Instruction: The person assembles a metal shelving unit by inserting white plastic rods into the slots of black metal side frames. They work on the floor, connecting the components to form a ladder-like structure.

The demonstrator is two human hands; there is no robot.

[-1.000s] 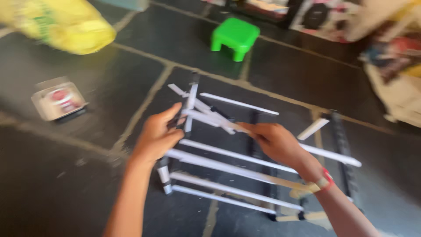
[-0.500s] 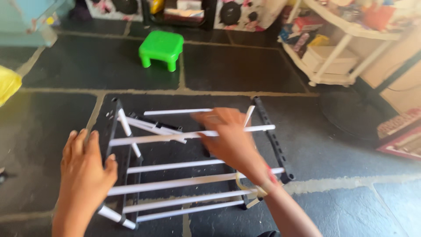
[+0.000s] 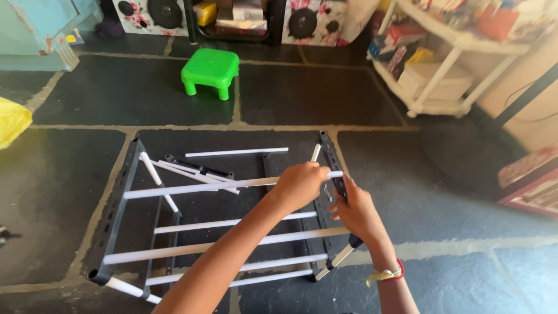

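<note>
A partly built rack (image 3: 125,197) of dark side rails and white rods lies flat on the dark stone floor (image 3: 459,209). The left hand (image 3: 299,185) reaches across to the right side, its grip clenched around the right end of a white rod (image 3: 197,187) that spans the frame to the left rail. The right hand (image 3: 356,210) sits just beside it, its grip grasping the right rail (image 3: 329,152) near the rod's end. A yellow and red band (image 3: 385,274) circles the right wrist. Loose rods (image 3: 237,152) lie inside the frame at its far end. A green stool (image 3: 210,71) stands farther off, and a white shelf unit (image 3: 447,75) is at far right.
</note>
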